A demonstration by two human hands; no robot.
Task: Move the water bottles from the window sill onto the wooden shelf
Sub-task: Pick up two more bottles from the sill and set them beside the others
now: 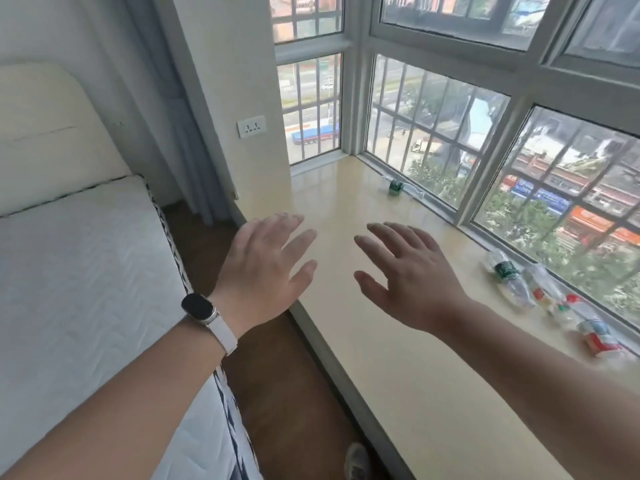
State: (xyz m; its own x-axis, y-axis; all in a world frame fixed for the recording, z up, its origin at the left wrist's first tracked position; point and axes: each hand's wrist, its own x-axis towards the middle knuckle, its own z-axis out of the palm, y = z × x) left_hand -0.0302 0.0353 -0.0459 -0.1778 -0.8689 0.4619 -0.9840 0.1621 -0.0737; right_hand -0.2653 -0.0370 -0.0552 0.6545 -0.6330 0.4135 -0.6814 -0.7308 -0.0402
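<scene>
A wide cream window sill runs along the barred window. One clear bottle with a green label lies on its side far back by the glass. At the right, three more lie side by side: a green-labelled bottle, a clear bottle with red marks and a red-and-blue-labelled bottle. My left hand, with a watch on the wrist, hovers over the sill's near edge, fingers spread and empty. My right hand hovers over the sill, fingers spread, well left of the bottles. No wooden shelf is in view.
A bed with a white mattress and cream headboard stands at the left. A narrow strip of brown floor separates it from the sill. A grey curtain and a wall socket are behind. A shoe shows at the bottom.
</scene>
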